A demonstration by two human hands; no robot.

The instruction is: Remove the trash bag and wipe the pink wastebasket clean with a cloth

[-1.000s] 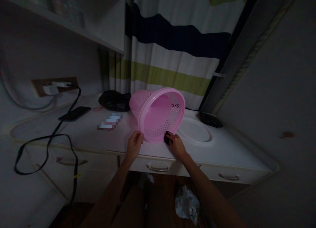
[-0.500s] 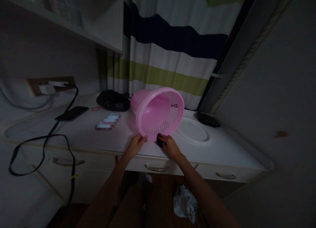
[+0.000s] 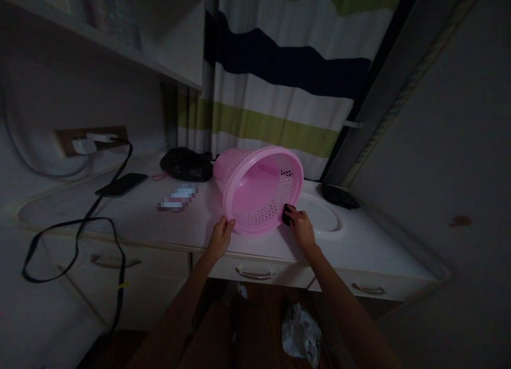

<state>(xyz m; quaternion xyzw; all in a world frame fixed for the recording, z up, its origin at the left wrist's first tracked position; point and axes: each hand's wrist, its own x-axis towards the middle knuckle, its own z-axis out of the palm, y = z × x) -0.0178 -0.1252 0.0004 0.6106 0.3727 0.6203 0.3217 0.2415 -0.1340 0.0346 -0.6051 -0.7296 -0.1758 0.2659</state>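
1. Since the earlier frame, the right hand (image 3: 300, 228), with its small black object (image 3: 286, 214), has shifted from the bottom of the rim round to its lower right.
2. On its side on the desk, the pink perforated wastebasket (image 3: 255, 193) has its mouth towards the person. Apart from each other, the hands work its rim: the left hand (image 3: 220, 237) pinches the lower left, while the right grips the black object against the other side. It may be a sponge or cloth; the dimness hides which.
3. Being round, the basket could roll if the left pinch loosened or the right pushed unevenly.
4. A roll rightward might nudge the white oval ring (image 3: 340, 223); one leftward, the pixelated item (image 3: 178, 197).
5. Slim and held by the fingers, the black object could slip against the smooth plastic.
6. Around them, the white desktop (image 3: 167, 233) bears a black plastic bag (image 3: 186, 164) behind the basket's left side, a dark smartphone (image 3: 123, 185) and, far right, a black pouch (image 3: 340, 196).
7. Beyond hangs a striped curtain (image 3: 287, 65); a plugged-in wall socket (image 3: 93, 139) sits left, and a crumpled pale bag (image 3: 301, 334) lies below.
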